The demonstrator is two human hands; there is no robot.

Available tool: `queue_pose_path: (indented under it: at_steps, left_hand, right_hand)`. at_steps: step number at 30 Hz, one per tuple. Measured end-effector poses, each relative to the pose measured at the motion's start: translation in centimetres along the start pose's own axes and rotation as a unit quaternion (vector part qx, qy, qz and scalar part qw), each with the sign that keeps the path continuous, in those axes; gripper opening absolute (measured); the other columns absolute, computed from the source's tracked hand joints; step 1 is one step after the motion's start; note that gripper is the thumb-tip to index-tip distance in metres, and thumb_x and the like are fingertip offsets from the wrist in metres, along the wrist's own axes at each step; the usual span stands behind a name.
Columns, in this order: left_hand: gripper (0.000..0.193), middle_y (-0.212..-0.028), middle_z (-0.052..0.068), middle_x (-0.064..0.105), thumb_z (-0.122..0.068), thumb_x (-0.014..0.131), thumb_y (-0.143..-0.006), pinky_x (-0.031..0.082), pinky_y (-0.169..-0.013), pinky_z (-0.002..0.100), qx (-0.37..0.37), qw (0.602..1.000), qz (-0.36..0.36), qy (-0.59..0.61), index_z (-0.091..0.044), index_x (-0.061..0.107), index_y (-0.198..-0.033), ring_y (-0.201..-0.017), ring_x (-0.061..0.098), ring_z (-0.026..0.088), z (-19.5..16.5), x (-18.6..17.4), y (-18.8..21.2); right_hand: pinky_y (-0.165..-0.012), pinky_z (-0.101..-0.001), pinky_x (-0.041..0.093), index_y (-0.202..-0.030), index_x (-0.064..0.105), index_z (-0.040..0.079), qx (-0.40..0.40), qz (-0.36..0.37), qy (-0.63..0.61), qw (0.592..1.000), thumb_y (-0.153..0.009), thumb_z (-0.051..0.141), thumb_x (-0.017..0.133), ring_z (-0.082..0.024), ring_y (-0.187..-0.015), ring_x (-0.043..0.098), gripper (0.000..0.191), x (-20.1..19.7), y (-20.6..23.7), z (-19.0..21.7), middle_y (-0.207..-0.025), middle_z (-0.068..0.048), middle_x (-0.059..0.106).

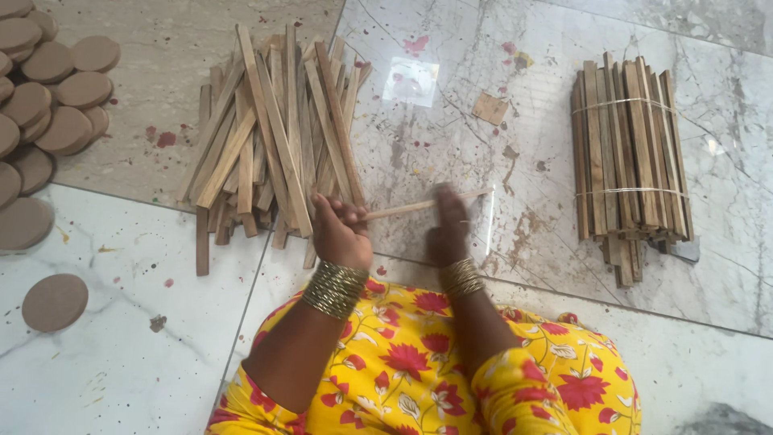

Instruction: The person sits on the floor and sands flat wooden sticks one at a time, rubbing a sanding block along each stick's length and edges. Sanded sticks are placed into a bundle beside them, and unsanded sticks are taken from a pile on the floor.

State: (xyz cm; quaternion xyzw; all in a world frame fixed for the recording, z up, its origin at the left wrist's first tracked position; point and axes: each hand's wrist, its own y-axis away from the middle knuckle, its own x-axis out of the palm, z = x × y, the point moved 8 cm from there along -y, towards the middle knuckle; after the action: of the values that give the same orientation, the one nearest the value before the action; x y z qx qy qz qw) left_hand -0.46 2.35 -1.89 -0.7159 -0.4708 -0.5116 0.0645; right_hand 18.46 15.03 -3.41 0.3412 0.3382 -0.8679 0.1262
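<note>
Your left hand [338,229] and right hand [448,229] both grip one thin wooden stick [407,208] at centre frame, just below the loose stick pile [274,129]; a tied bundle [628,153] lies right.

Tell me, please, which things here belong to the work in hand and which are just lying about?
In the work:
- stick, held between left hand and right hand
- loose pile of sticks
- tied bundle of sticks

Lying about:
- round discs
- single disc
- small brown scrap
- red spots on the floor
</note>
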Motion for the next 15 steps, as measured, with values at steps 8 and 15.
queue_pose_path:
  at_steps: [8,15]
  left_hand:
    - [0.043,-0.065,0.003,0.048,-0.055,0.047,-0.1,0.054,-0.074,0.041,0.039,0.997,-0.011,-0.061,-0.013,0.051,-0.094,-0.064,0.056,0.021,-2.7,0.9,-2.5]
    - [0.034,-0.087,-0.005,0.051,-0.048,0.053,-0.105,0.05,-0.077,0.036,0.14,0.976,0.062,-0.155,-0.015,0.05,-0.108,-0.08,0.056,0.012,-4.8,1.3,-2.1]
  right_hand:
    - [-0.133,-0.037,0.024,-0.164,0.046,0.009,0.257,0.037,0.075,0.963,-0.111,0.006,0.034,-0.011,-0.128,0.062,0.054,-0.3,1.3,-8.2,-0.137,-0.002,0.073]
    - [-0.13,-0.0412,0.02,-0.155,0.04,0.003,-0.143,-0.012,0.015,0.99,-0.074,-0.011,0.046,-0.029,-0.155,0.029,0.083,1.4,0.8,6.0,-0.163,-0.015,0.04]
